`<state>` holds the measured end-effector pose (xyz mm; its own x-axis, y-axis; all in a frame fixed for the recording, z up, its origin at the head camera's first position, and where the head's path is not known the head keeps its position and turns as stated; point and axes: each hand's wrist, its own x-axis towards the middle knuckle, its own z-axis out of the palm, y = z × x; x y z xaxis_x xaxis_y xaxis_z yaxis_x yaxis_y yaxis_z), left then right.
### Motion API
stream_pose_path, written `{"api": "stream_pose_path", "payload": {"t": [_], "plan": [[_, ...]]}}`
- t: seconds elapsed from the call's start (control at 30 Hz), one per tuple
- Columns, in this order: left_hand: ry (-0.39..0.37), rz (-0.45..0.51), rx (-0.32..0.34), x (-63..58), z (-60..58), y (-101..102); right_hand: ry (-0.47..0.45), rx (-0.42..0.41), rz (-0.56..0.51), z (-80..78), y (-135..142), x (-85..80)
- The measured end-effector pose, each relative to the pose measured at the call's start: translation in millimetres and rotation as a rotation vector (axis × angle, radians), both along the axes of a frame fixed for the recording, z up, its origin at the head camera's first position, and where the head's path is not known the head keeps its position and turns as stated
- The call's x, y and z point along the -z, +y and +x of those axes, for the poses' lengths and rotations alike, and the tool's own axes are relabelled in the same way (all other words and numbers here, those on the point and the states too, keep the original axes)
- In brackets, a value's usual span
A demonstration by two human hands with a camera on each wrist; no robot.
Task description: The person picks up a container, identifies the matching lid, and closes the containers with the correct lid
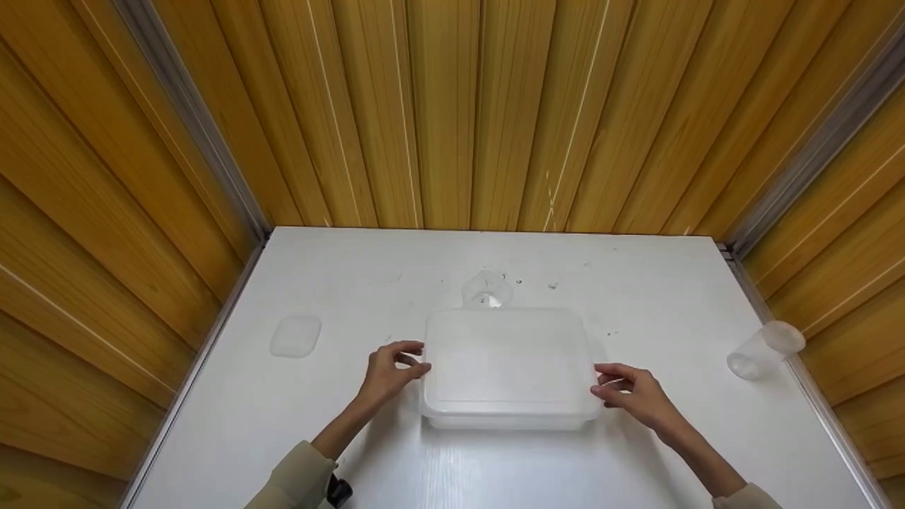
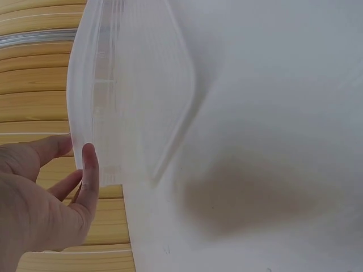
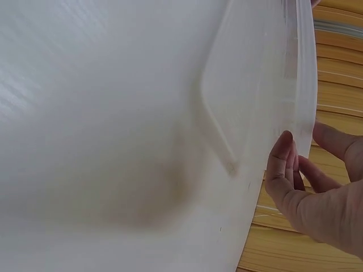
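Observation:
A translucent white plastic storage box [image 1: 510, 422], with a flat lid [image 1: 505, 360] on top, is at the middle of the table. My left hand [image 1: 392, 369] pinches the rim at its left side. On the opposite side my right hand [image 1: 631, 392] pinches the rim. In the left wrist view the left hand [image 2: 54, 195] has thumb and fingers about the rim's edge. The right wrist view has the right hand [image 3: 317, 184] gripping the other edge likewise. Whether the box's base touches the table, I cannot tell.
Behind the box sits a clear plastic piece [image 1: 488, 290], partly hidden by the lid. A small translucent square lid [image 1: 295, 336] lies at the left. A clear cylindrical container [image 1: 766, 350] is at the right edge of the white table [image 1: 339, 268]. Wood-patterned panels [image 1: 445, 113] surround the table.

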<state>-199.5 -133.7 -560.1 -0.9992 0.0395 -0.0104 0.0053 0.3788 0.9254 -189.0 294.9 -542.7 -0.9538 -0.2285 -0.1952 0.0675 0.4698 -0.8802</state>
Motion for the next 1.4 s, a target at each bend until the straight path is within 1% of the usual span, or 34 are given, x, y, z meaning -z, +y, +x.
{"api": "stream_pose_path", "payload": {"t": [0.13, 0.33, 0.43, 0.5, 0.63, 0.77, 0.87, 0.97, 1.03, 1.13, 1.2, 1.27, 1.33, 1.4], "plan": [[-0.001, -0.007, 0.012, 1.0, -1.5, -0.9, 0.010, -0.055, 0.019, -2.3, 2.8, -0.2], [-0.004, 0.006, 0.041, 2.3, -1.6, -4.5, 0.114, -0.164, 0.124, -2.5, 1.5, -4.8], [-0.005, 0.003, 0.047, 4.2, -1.0, -5.6, 0.147, -0.196, 0.145, -2.6, -0.1, -5.9], [-0.003, -0.004, 0.050, 4.4, -0.8, -5.7, 0.156, -0.205, 0.145, -3.0, -0.3, -6.1], [0.001, -0.023, 0.060, 3.3, 0.0, -5.5, 0.140, -0.205, 0.122, -4.5, 0.8, -4.8], [-0.001, -0.054, 0.084, 1.0, -0.7, -6.3, 0.102, -0.198, 0.090, -7.1, 2.9, -4.2], [0.011, -0.083, 0.115, -1.0, -2.1, -6.5, 0.070, -0.177, 0.130, -8.5, 4.3, -4.8], [0.047, -0.144, 0.161, -3.8, -3.0, -5.4, 0.105, -0.130, 0.220, -11.5, 2.2, -3.9], [0.051, -0.206, 0.203, -6.3, -3.5, -3.2, 0.170, -0.084, 0.272, -15.4, -2.2, -1.6], [0.032, -0.333, 0.281, -10.1, -4.1, 2.8, 0.295, -0.025, 0.302, -22.8, -13.1, 5.2], [0.034, -0.421, 0.326, -11.0, -4.7, 7.3, 0.373, -0.021, 0.326, -26.3, -22.3, 10.8], [0.059, -0.498, 0.362, -9.8, -5.0, 11.1, 0.425, -0.041, 0.357, -27.1, -31.6, 16.2], [0.086, -0.555, 0.384, -6.4, -4.4, 13.7, 0.451, -0.068, 0.396, -25.1, -39.9, 21.2], [0.109, -0.587, 0.394, -3.4, -4.8, 15.4, 0.467, -0.094, 0.446, -23.6, -45.9, 25.2]]}}
